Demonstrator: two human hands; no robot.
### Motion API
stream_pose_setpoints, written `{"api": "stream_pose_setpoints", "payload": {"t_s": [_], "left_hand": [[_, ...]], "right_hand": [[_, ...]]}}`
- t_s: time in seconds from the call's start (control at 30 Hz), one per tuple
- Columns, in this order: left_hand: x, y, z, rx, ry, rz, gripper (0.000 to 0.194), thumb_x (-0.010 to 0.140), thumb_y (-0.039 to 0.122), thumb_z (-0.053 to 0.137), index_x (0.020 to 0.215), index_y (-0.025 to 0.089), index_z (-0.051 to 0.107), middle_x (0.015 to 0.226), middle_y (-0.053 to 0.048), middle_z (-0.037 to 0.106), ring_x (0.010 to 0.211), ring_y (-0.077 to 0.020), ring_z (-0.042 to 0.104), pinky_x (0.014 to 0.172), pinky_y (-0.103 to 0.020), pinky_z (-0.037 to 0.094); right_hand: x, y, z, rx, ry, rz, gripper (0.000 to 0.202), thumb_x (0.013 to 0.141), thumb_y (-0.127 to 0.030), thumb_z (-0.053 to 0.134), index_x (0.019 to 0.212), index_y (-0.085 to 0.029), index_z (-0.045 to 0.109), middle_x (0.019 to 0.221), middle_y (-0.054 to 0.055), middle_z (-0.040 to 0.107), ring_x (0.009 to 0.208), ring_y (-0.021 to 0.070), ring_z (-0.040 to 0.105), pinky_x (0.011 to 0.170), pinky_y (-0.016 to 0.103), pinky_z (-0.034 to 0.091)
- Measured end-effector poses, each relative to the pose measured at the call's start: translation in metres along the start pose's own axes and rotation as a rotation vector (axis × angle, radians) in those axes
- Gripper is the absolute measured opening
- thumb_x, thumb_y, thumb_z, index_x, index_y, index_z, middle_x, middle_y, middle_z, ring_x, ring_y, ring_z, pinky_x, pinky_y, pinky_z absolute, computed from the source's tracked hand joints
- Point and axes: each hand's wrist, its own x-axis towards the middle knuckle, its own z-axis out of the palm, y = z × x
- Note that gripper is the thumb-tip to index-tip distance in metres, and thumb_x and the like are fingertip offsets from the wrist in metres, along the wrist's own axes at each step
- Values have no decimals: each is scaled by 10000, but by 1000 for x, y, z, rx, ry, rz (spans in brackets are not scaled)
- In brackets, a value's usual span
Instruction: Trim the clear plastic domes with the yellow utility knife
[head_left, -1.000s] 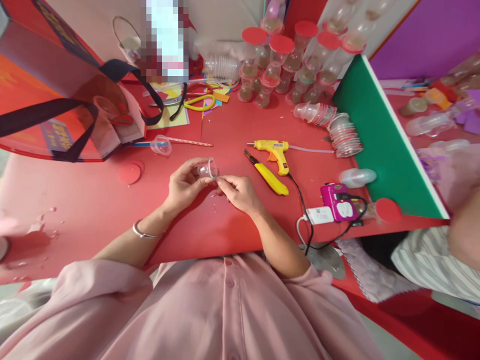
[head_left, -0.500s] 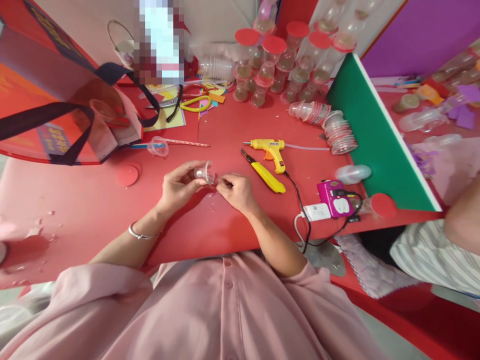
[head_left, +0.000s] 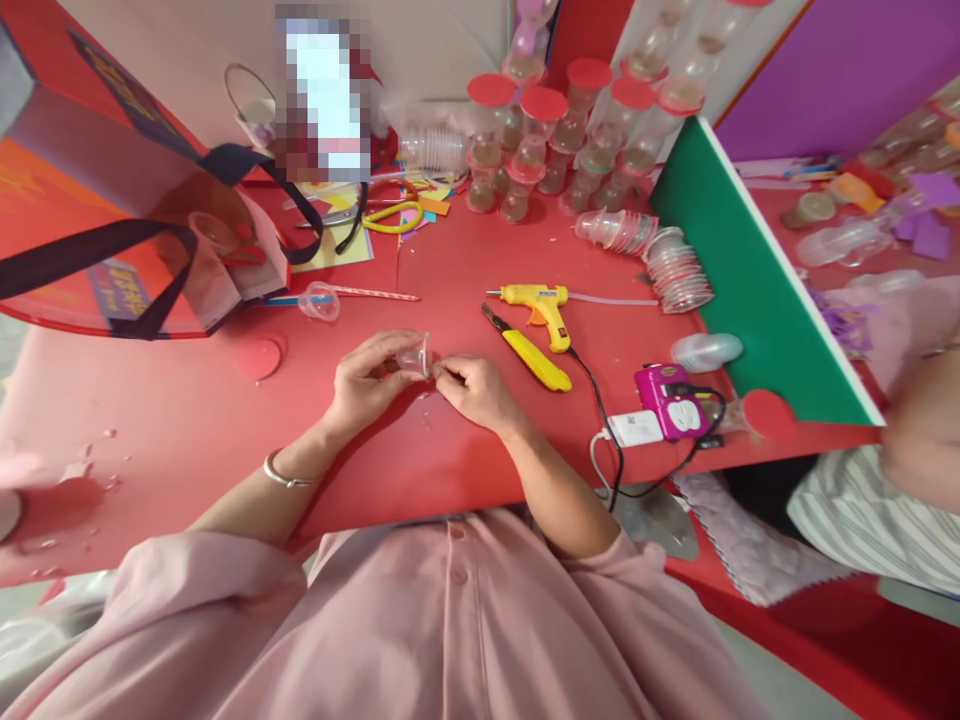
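My left hand (head_left: pixel 371 378) is wrapped round a small clear plastic cup (head_left: pixel 415 357), which lies on its side with its rim facing right. At that rim, the fingers of my right hand (head_left: pixel 478 390) are pinched together; whatever sits between them is hidden or too small to name. Right of my hands lies a yellow utility knife (head_left: pixel 536 360) on the red table (head_left: pixel 360 480). Just behind the knife is a yellow glue gun (head_left: pixel 544 308) with a glue stick in its back. Tiny clear scraps lie below the cup.
Scissors (head_left: pixel 394 218) and coloured paper lie at the back, near an orange bag (head_left: pixel 52 260). Several cup hourglasses with red lids (head_left: pixel 544 104) stand behind. Stacked cups (head_left: pixel 679 270) line a green divider (head_left: pixel 757 270). A purple power adapter (head_left: pixel 667 400) sits front right. Another person's arm shows far right.
My left hand has tilted the cup slightly, so its rim now faces more to the right. My right hand stays pinched at the rim. The whole view has shifted a little.
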Motion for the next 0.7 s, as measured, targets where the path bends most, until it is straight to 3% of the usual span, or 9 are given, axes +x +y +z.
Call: {"api": "stream_pose_setpoints", "payload": {"t_s": [0.13, 0.27, 0.47, 0.63, 0.7], "left_hand": [[-2, 4, 3, 7, 31, -33, 421, 742, 310, 944, 1141, 248, 826, 1194, -112, 792, 1006, -242, 759, 785, -315, 643], [0, 7, 5, -230, 29, -184, 483, 773, 346, 930, 1217, 215, 789, 1137, -120, 807, 887, -218, 782, 768, -325, 672], [5, -3, 3, -491, 24, -312, 512, 797, 393, 911, 1238, 188, 752, 1145, -122, 798, 770, -180, 773, 564, -253, 641], [6, -3, 3, -609, -19, -382, 512, 865, 455, 848, 1261, 173, 689, 932, -78, 792, 711, -191, 777, 552, -273, 638], [8, -2, 3, -644, -36, -392, 524, 864, 475, 845, 1260, 183, 666, 892, -64, 788, 701, -196, 778, 541, -273, 633]], "right_hand": [[0, -1, 1, -26, 69, -30, 283, 919, -286, 589, 649, -206, 618, 605, -39, 554, 574, 109, 443, 587, 251, 344], [-1, -2, 0, -4, 146, -21, 314, 986, -345, 553, 734, -210, 682, 650, -17, 607, 604, 126, 514, 607, 258, 388], [-4, -3, -2, -39, 292, -97, 235, 1001, -409, 611, 982, -223, 753, 862, 41, 734, 685, 152, 608, 702, 282, 497], [-5, -2, -1, -122, 265, -29, 502, 1056, -496, 546, 639, -224, 611, 614, 2, 594, 583, 130, 518, 631, 273, 428], [-5, 0, 1, -158, 262, -33, 510, 1039, -531, 581, 634, -224, 622, 606, -3, 579, 579, 126, 511, 627, 267, 427]]}}
